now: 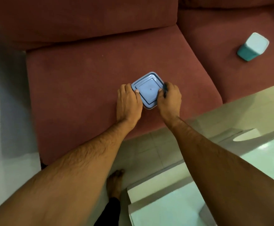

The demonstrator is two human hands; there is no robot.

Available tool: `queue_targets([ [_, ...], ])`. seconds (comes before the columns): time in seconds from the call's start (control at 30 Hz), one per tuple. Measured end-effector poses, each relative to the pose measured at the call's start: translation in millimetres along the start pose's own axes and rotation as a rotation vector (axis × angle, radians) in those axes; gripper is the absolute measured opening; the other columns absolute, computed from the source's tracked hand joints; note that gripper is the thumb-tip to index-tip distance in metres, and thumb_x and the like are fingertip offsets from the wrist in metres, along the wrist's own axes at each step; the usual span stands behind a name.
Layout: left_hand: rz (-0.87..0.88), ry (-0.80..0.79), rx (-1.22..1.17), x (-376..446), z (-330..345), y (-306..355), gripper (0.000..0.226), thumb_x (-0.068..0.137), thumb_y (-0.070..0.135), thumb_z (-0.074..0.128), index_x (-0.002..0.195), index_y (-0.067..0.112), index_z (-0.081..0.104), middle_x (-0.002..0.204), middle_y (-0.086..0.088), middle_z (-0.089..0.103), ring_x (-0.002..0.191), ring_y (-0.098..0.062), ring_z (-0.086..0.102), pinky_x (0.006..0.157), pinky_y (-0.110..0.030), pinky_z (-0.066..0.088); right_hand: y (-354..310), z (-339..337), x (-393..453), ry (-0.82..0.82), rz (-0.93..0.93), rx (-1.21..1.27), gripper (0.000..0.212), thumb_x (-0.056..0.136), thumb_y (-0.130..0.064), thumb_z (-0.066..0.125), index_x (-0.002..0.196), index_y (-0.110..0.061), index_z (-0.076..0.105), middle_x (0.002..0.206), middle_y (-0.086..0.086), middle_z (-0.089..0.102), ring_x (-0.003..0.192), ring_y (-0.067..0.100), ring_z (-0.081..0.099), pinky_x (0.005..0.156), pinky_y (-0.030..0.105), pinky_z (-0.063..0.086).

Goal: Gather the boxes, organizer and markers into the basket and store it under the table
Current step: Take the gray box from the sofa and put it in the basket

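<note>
Now hands grip blue box – on sofa

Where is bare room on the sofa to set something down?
The cushion is bare left of and behind the blue box; the right cushion is bare left of the teal-and-white box. Crowded only where both hands grip the blue box.
</note>
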State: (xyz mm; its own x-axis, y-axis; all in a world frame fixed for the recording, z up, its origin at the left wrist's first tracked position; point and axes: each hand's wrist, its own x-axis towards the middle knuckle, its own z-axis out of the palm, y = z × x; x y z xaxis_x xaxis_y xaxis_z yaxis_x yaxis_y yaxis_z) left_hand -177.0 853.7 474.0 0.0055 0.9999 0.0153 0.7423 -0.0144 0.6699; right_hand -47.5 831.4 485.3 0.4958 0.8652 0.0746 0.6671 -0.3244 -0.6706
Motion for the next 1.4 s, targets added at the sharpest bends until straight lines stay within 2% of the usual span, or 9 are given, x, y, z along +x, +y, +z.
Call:
queue_targets([
  [0.17, -0.017, 0.016, -0.005, -95.1, -14.8, 8.5, 0.030, 0.109, 0.026, 0.041, 0.126, 0.009, 0.058, 0.124, -0.007, 0.057, 0.113, -0.019, 0.053, 0.088, -0.026, 0.044, 17.4, -45.4, -75.5, -0.018, -0.005, 0.046, 0.033, 0.100, -0.010, 0.055, 0.133, -0.004, 0.059, 0.122, 0.014, 0.062, 0.111, 0.025, 0.061, 0.097, 0.040, 0.053],
  [0.3, -0.035, 0.030, -0.041, -161.4, -17.2, 10.1, 0.025, 0.108, 0.024, 0.044, 0.122, 0.009, 0.058, 0.121, -0.008, 0.059, 0.112, -0.023, 0.056, 0.093, -0.041, 0.054, 37.2, -69.8, -130.2, -0.020, 0.006, 0.065, 0.034, 0.100, -0.011, 0.056, 0.133, -0.004, 0.060, 0.123, 0.014, 0.063, 0.113, 0.026, 0.061, 0.100, 0.039, 0.052],
  [0.4, -0.056, 0.037, -0.058, -202.8, -16.7, 6.7, 0.024, 0.107, 0.022, 0.045, 0.121, 0.008, 0.059, 0.120, -0.011, 0.059, 0.112, -0.026, 0.056, 0.094, -0.043, 0.053, 51.2, -78.7, -168.3, -0.017, 0.032, 0.082, 0.033, 0.100, -0.012, 0.056, 0.132, -0.004, 0.060, 0.123, 0.013, 0.064, 0.113, 0.025, 0.061, 0.099, 0.037, 0.052],
  [0.5, -0.065, 0.040, -0.071, -238.4, -18.0, 3.9, 0.025, 0.106, 0.019, 0.046, 0.123, 0.005, 0.059, 0.122, -0.012, 0.060, 0.114, -0.026, 0.055, 0.096, -0.036, 0.048, 63.2, -86.4, -202.3, -0.023, 0.039, 0.092, 0.032, 0.100, -0.013, 0.056, 0.130, -0.004, 0.062, 0.121, 0.012, 0.065, 0.110, 0.024, 0.063, 0.096, 0.037, 0.054],
  [0.67, -0.086, 0.021, -0.086, -307.9, -15.9, -7.0, 0.028, 0.107, 0.021, 0.045, 0.126, 0.005, 0.058, 0.123, -0.012, 0.059, 0.114, -0.023, 0.055, 0.084, -0.025, 0.040, 88.2, -101.8, -263.7, -0.033, 0.038, 0.086, 0.027, 0.099, -0.013, 0.054, 0.124, -0.006, 0.064, 0.118, 0.009, 0.066, 0.107, 0.023, 0.062, 0.094, 0.036, 0.054],
  [0.87, -0.110, -0.003, -0.151, -402.4, -16.2, -12.9, 0.028, 0.111, 0.029, 0.038, 0.123, 0.010, 0.055, 0.122, -0.007, 0.053, 0.101, -0.022, 0.059, 0.074, -0.029, 0.047, 112.9, -136.8, -340.6, -0.005, 0.055, 0.056, 0.018, 0.104, -0.022, 0.051, 0.111, -0.010, 0.062, 0.109, 0.003, 0.065, 0.097, 0.018, 0.059, 0.084, 0.031, 0.049],
  [1.0, -0.131, 0.017, -0.172, -462.5, -28.2, 1.0, 0.027, 0.111, 0.027, 0.038, 0.123, 0.008, 0.054, 0.123, -0.009, 0.053, 0.103, -0.025, 0.061, 0.075, -0.030, 0.047, 125.9, -168.3, -391.0, 0.014, 0.017, 0.038, 0.017, 0.105, -0.021, 0.050, 0.109, -0.009, 0.061, 0.106, 0.002, 0.066, 0.093, 0.017, 0.058, 0.081, 0.029, 0.045],
  [1.17, -0.138, -0.007, -0.192, -530.3, -26.4, 23.8, 0.029, 0.111, 0.023, 0.036, 0.128, 0.009, 0.054, 0.127, -0.010, 0.052, 0.107, -0.029, 0.060, 0.083, -0.032, 0.042, 156.1, -207.6, -442.8, 0.049, -0.026, 0.006, 0.028, 0.104, -0.016, 0.048, 0.124, -0.005, 0.063, 0.116, 0.012, 0.067, 0.107, 0.026, 0.060, 0.092, 0.033, 0.043],
  [1.4, -0.112, -0.032, -0.223, -621.7, 3.9, 52.8, 0.031, 0.107, 0.020, 0.046, 0.134, 0.010, 0.056, 0.129, -0.009, 0.053, 0.110, -0.025, 0.063, 0.092, -0.037, 0.053, 239.5, -256.7, -510.3, 0.079, -0.066, 0.005, 0.019, 0.100, -0.007, 0.050, 0.110, -0.003, 0.065, 0.106, 0.015, 0.062, 0.097, 0.026, 0.056, 0.085, 0.035, 0.041],
])
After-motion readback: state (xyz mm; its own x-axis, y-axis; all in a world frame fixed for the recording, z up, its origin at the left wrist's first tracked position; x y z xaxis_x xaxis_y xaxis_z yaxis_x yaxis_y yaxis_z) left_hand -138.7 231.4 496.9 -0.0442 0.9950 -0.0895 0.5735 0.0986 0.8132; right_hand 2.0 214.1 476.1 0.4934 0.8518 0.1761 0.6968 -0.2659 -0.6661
